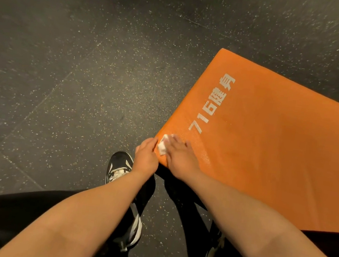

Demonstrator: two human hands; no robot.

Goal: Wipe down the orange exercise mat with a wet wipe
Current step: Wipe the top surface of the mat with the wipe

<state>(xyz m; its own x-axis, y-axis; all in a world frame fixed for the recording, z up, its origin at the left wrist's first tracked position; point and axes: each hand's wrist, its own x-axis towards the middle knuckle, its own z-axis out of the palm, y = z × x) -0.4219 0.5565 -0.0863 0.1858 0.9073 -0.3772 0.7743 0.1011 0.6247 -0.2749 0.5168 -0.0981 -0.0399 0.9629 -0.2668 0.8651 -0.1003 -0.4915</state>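
Right, here we are at the orange exercise mat (269,152), lying flat on the dark speckled floor (64,71). The action is at the mat's near corner, the one closest to the person's black shoe (119,167). The wet wipe (163,147) is a small white folded pad sitting on that corner, just short of the mat's white lettering (212,104).

The right hand (182,158) lies flat on the mat with its fingers spread and straight, and the fingertips press the wipe down onto the orange surface. The left hand (146,155) comes in beside it at the mat's corner edge, touching it from the floor side. Whether its fingers hook under the edge or simply rest against it, I cannot tell.

How far along? By my reading this is early going. The wipe sits at the very corner, and the long stretch of mat beyond the lettering shows no clear wet streaks. There is a faint sheen near the corner, perhaps. The lettering strip, the middle and the far end all look left to do.
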